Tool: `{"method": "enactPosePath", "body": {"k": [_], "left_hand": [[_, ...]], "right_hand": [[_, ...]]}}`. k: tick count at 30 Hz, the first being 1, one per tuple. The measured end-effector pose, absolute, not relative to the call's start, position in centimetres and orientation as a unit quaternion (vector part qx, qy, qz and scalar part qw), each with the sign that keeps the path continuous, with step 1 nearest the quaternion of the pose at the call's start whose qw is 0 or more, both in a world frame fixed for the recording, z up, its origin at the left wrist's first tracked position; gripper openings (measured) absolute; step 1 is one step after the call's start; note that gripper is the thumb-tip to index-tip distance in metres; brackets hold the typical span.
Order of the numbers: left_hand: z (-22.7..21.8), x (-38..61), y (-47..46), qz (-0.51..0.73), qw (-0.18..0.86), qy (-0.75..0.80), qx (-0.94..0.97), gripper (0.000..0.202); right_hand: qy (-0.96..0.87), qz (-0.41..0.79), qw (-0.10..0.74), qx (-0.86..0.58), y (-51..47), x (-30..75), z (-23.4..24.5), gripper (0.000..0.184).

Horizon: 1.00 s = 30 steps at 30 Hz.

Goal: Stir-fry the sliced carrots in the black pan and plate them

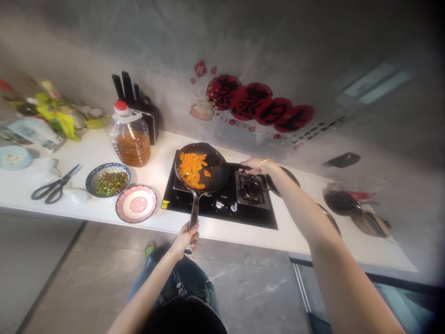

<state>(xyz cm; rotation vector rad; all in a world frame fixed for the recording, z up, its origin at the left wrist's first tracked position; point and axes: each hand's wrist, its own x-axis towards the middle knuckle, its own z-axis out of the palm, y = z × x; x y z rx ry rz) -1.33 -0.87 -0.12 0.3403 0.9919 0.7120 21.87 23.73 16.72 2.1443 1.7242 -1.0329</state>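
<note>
My left hand [187, 239] is wrapped round the long metal handle of a dark frying pan [217, 176]. The pan rests over the left burner of a black gas stove, tilted slightly in view. Orange slices [192, 169], which look like carrot, lie mostly on the pan's left side. My right hand [254, 165], with a gold bracelet at the wrist, is above the far edge of the right burner [253, 188], just right of the pan. Its fingers are closed and point toward the pan; whatever they hold is dark and blurred, so I cannot make it out.
Left of the stove [219, 215] stand a pink-rimmed plate [136, 204], a bowl of chopped green and red pieces [110, 180], black scissors [55, 186], an oil jug [131, 139] and a knife block [151, 118]. Dark pans [340, 202] lie at right, partly behind my arm.
</note>
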Motion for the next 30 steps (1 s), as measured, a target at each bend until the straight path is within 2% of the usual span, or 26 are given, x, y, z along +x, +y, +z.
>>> {"method": "enactPosePath", "body": {"k": [4, 6, 9, 13, 16, 19, 21, 26, 30], "left_hand": [[-0.3, -1.3, -0.8, 0.331, 0.809, 0.461, 0.154, 0.069], [-0.3, -1.3, -0.8, 0.331, 0.809, 0.461, 0.152, 0.069], [-0.3, -1.3, -0.8, 0.332, 0.810, 0.460, 0.149, 0.072], [-0.2, -1.3, -0.8, 0.332, 0.810, 0.459, 0.150, 0.076], [-0.2, -1.3, -0.8, 0.333, 0.810, 0.457, 0.155, 0.076], [-0.2, -1.4, -0.8, 0.335, 0.809, 0.457, 0.158, 0.076], [-0.3, -1.4, -0.9, 0.336, 0.809, 0.455, 0.160, 0.076], [-0.3, -1.3, -0.9, 0.339, 0.810, 0.450, 0.164, 0.074], [-0.2, -1.4, -0.8, 0.336, 0.812, 0.449, 0.160, 0.072]], "right_hand": [[0.559, -0.449, 0.040, 0.696, 23.2, 18.6, 14.1, 0.032], [0.564, -0.445, 0.035, 0.695, 23.1, 17.4, 14.1, 0.029], [0.598, -0.393, 0.075, 0.694, 22.9, 16.9, 16.0, 0.028], [0.692, -0.290, 0.187, 0.634, 21.4, 15.8, 19.5, 0.041], [0.766, -0.159, 0.256, 0.568, 19.2, 13.3, 20.1, 0.039], [0.784, -0.007, 0.263, 0.562, 16.9, 11.2, 18.6, 0.036], [0.778, 0.045, 0.252, 0.573, 16.1, 11.1, 17.1, 0.037], [0.751, 0.074, 0.253, 0.605, 16.4, 14.2, 14.6, 0.041], [0.750, 0.030, 0.283, 0.597, 15.1, 16.5, 16.8, 0.038]]}}
